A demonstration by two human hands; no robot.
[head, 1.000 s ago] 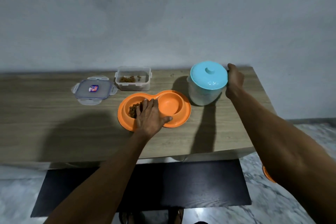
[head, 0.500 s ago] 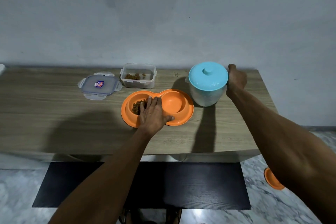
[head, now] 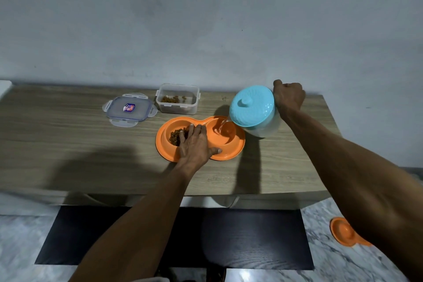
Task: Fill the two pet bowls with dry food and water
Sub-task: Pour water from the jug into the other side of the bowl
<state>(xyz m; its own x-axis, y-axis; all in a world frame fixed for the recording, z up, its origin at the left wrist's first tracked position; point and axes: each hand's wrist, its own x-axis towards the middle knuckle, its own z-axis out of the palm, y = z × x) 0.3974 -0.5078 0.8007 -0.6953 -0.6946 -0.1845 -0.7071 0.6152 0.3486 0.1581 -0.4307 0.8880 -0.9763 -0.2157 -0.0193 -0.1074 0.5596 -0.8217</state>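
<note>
A long wooden table (head: 68, 144) stands against a plain grey wall (head: 206, 30). The floor (head: 23, 247) under it is pale stone with a dark mat (head: 251, 236) on it. The table's left end runs out of the picture. Well to the left of the left hand (head: 194, 144), a clear lid (head: 129, 109) with a small sticker lies flat on the table. Just past that hand's fingertips, near the wall, sits a clear box (head: 177, 107) with a few brown bits (head: 170, 99) inside. The orange double bowl (head: 229, 154) is under the left hand, which lies flat on its middle with straight fingers and the thumb out on the near rim. The left cup (head: 166, 135) holds dry food (head: 175, 137), and the fingers hide part of it. The right cup (head: 225, 136) sits between the two hands, and a thin stream of water (head: 222, 125) falls into it from a white jug (head: 263, 128) with a blue top (head: 251, 107). The jug tips toward the left hand. The right hand (head: 288, 96) is curled tight at the jug's far side and holds it up. The handle is hidden behind the jug. How much water is in the cup is hard to see. Down on the floor, an orange thing (head: 343, 231) peeks out from under the right arm, half covered, so I cannot tell what it is.
</note>
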